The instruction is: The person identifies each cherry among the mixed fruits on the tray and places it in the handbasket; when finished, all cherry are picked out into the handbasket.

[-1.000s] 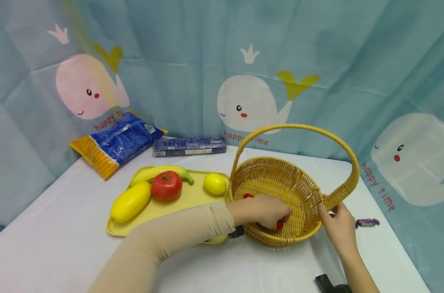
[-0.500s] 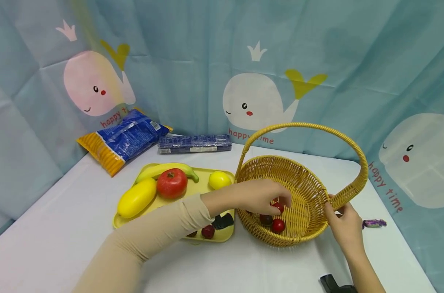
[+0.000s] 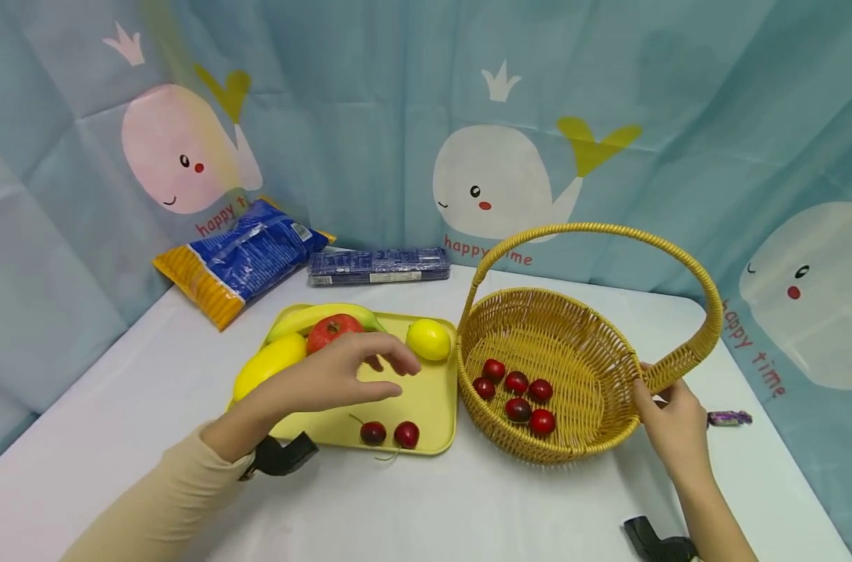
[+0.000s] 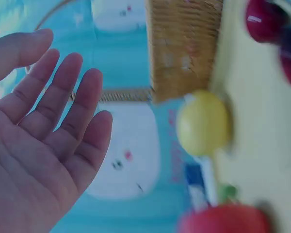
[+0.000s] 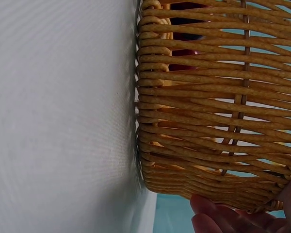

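My left hand (image 3: 336, 376) is above the yellow tray (image 3: 429, 406), fingers relaxed and apart, holding nothing; its bare palm shows in the left wrist view. Two dark red cherries, one of them (image 3: 406, 435), lie at the tray's front edge. On the tray too are a lemon (image 3: 428, 339), a red apple (image 3: 330, 331) partly behind the hand, a banana (image 3: 307, 317) and a long yellow fruit (image 3: 268, 365). My right hand (image 3: 679, 433) grips the rim of the wicker basket (image 3: 562, 312) by the handle's base, thumb on top. Several cherries (image 3: 517, 409) lie on the basket's floor.
At the back left lies a blue and orange snack bag (image 3: 243, 257), beside a flat dark blue packet (image 3: 380, 266). A purple wrapped candy (image 3: 729, 418) rests right of the basket. A whale-print curtain (image 3: 370, 156) borders the table. The basket's tall handle (image 3: 601, 228) arches over it.
My left hand has let go of red cherries inside the basket, lifted out and moved left over the tray. The right hand keeps its hold on the rim.
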A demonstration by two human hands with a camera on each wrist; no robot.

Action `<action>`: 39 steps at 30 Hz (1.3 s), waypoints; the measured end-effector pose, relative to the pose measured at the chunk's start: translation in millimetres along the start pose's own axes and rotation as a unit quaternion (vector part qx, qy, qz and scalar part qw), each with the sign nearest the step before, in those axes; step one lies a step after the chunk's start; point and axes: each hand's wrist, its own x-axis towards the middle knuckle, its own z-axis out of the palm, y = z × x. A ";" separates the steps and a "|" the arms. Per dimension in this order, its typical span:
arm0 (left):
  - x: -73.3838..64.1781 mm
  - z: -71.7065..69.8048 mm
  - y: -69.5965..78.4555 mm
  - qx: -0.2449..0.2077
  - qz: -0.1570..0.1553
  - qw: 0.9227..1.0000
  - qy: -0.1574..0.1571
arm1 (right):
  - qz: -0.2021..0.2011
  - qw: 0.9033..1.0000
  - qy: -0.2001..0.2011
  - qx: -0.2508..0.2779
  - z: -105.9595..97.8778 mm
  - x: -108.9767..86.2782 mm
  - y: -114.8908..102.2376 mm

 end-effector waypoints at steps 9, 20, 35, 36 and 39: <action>-46.4 10.4 -48.4 0.008 -0.073 0.997 0.036 | 0.004 1.000 0.002 -0.003 -6.4 2.2 -0.1; -39.6 33.4 -69.1 0.023 -0.086 0.996 -0.011 | 0.009 1.000 0.008 0.003 -5.1 1.6 2.4; -38.8 40.6 -69.3 0.069 -0.092 0.993 -0.034 | -0.003 1.000 0.003 0.004 -1.8 1.3 -4.2; -38.8 40.7 -69.4 0.069 -0.091 0.993 -0.034 | -0.003 1.000 0.003 0.003 -1.5 1.0 -4.3; -38.7 40.1 -67.5 0.067 -0.093 0.993 -0.031 | -0.005 1.000 0.007 0.003 0.2 -0.4 -4.1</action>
